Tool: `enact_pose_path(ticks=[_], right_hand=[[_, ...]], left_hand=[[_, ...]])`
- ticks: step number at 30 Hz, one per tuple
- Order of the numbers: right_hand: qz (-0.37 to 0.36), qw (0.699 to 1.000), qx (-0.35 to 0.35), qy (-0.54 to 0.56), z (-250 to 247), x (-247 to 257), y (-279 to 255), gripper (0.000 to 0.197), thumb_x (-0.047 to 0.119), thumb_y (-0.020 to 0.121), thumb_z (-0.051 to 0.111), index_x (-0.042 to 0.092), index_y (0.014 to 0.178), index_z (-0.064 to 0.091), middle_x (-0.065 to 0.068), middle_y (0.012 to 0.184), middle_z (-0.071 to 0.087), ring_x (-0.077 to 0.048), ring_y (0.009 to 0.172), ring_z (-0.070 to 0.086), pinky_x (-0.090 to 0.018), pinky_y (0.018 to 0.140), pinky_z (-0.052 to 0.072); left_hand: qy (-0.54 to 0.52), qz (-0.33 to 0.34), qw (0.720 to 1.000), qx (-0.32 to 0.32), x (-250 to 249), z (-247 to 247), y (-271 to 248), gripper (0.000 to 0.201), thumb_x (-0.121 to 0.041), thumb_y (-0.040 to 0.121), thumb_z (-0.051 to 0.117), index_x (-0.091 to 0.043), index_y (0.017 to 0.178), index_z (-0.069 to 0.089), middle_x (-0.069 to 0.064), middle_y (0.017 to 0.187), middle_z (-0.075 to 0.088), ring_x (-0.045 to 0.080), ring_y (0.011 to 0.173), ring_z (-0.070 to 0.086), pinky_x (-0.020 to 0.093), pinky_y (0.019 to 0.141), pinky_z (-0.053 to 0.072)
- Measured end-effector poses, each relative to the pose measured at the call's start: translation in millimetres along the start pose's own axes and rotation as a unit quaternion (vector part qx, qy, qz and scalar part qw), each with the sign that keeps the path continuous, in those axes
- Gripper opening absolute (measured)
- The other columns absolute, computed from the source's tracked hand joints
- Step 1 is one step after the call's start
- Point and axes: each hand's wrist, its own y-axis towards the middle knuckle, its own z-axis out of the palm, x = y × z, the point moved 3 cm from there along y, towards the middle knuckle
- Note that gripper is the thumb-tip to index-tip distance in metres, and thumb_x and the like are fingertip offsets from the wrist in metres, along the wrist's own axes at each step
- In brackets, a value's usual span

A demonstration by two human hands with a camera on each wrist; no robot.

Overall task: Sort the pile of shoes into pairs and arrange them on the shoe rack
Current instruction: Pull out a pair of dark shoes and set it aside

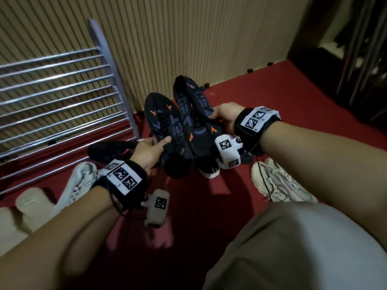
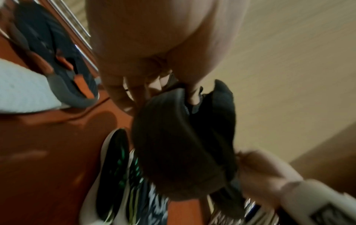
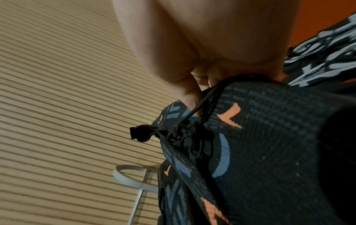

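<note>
Forearms nearest. Left hand (image 1: 146,152) clamped on one black orange-marked sneaker (image 1: 165,130); right hand (image 1: 225,118) grips its match (image 1: 196,114), soles side by side. Pairing step done, I judge. Next: carry both left of the left hand onto the shoe rack (image 1: 62,95).

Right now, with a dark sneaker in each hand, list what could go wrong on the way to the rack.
1. The left hand holds its dark orange-marked sneaker only at the collar; it might slip.
2. The right hand's sneaker trails a loose lace that could snag the metal shoe rack's bars.
3. The black shoe and white sneakers underneath could be knocked.
</note>
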Motion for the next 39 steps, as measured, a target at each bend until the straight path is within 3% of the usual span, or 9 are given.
enact_pose_path(ticks=[4,6,8,10,14,18,23,28,39], right_hand=[[0.034,0.999,0.010,-0.038,-41.0,-46.3,32.6,0.042,0.001,0.058,0.066,-0.005,0.099,0.069,-0.023,0.101,0.070,-0.045,0.094,0.067,-0.069,0.085,0.045],[0.037,0.997,0.016,-0.063,-58.2,-66.2,32.0,0.023,0.003,0.069,0.066,0.001,0.092,0.067,-0.021,0.097,0.069,-0.038,0.088,0.068,-0.053,0.080,0.057],[0.043,0.996,0.017,-0.072,-79.5,-92.5,39.5,0.011,0.005,0.078,0.062,0.014,0.084,0.060,-0.011,0.087,0.062,-0.028,0.080,0.063,-0.038,0.072,0.058],[0.063,0.992,0.031,-0.109,-97.3,-113.3,39.1,0.016,0.013,0.067,0.070,0.018,0.079,0.061,-0.011,0.086,0.060,-0.029,0.086,0.059,-0.044,0.079,0.053],[0.081,0.979,0.064,-0.174,-123.4,-152.7,35.5,0.019,0.000,0.077,0.063,0.015,0.088,0.068,-0.011,0.092,0.064,-0.030,0.087,0.061,-0.043,0.086,0.051],[0.130,0.979,0.065,-0.140,-140.2,-194.7,28.9,0.036,-0.018,0.083,0.048,0.015,0.093,0.056,-0.010,0.087,0.063,-0.028,0.083,0.059,-0.030,0.066,0.050],[0.172,0.966,0.073,-0.181,-152.8,-232.6,36.1,0.040,-0.018,0.082,0.054,0.019,0.091,0.065,-0.008,0.113,0.067,-0.033,0.113,0.060,-0.047,0.100,0.047],[0.169,0.959,0.053,-0.223,-159.9,-250.5,39.8,0.047,-0.006,0.088,0.054,0.009,0.132,0.053,-0.017,0.136,0.054,-0.034,0.125,0.052,-0.040,0.102,0.047],[0.163,0.914,0.116,-0.353,-156.8,-264.2,46.3,0.054,-0.009,0.086,0.059,0.012,0.135,0.048,-0.002,0.134,0.051,-0.025,0.132,0.044,-0.036,0.109,0.036]], left_hand=[[0.059,-0.010,0.998,-0.008,33.5,41.9,11.7,0.053,-0.064,0.075,0.068,-0.013,0.081,0.054,0.011,0.078,0.050,0.023,0.074,0.053,0.036,0.071,0.044],[0.094,-0.011,0.996,0.002,43.1,66.8,6.1,0.040,-0.048,0.090,0.060,-0.009,0.084,0.064,0.021,0.080,0.060,0.029,0.081,0.063,0.034,0.071,0.046],[0.113,-0.035,0.993,0.005,56.4,91.9,0.9,0.041,-0.036,0.097,0.054,0.001,0.109,0.066,0.027,0.104,0.067,0.037,0.103,0.064,0.041,0.073,0.046],[0.088,-0.090,0.992,0.016,68.4,117.1,-6.6,0.039,-0.028,0.098,0.054,0.002,0.124,0.060,0.025,0.115,0.064,0.042,0.113,0.057,0.047,0.084,0.048],[0.048,-0.188,0.979,0.058,103.2,153.4,-23.2,0.032,-0.011,0.096,0.056,0.004,0.124,0.058,0.013,0.106,0.061,0.036,0.111,0.060,0.035,0.077,0.052],[0.046,-0.240,0.965,0.093,149.2,171.1,-31.5,0.029,-0.009,0.088,0.066,0.005,0.114,0.065,0.018,0.105,0.070,0.035,0.092,0.068,0.034,0.072,0.055],[0.069,-0.280,0.948,0.136,174.6,188.2,-43.8,0.010,-0.008,0.085,0.071,-0.006,0.095,0.069,0.011,0.086,0.068,0.027,0.075,0.065,0.034,0.064,0.056],[0.083,-0.293,0.941,0.150,190.1,201.4,-44.3,0.018,-0.010,0.084,0.073,-0.005,0.102,0.069,0.009,0.088,0.068,0.025,0.076,0.066,0.033,0.063,0.057],[0.110,-0.295,0.937,0.152,208.5,207.7,-42.2,0.037,-0.012,0.081,0.077,-0.002,0.115,0.067,0.015,0.112,0.069,0.032,0.097,0.068,0.043,0.081,0.058]])
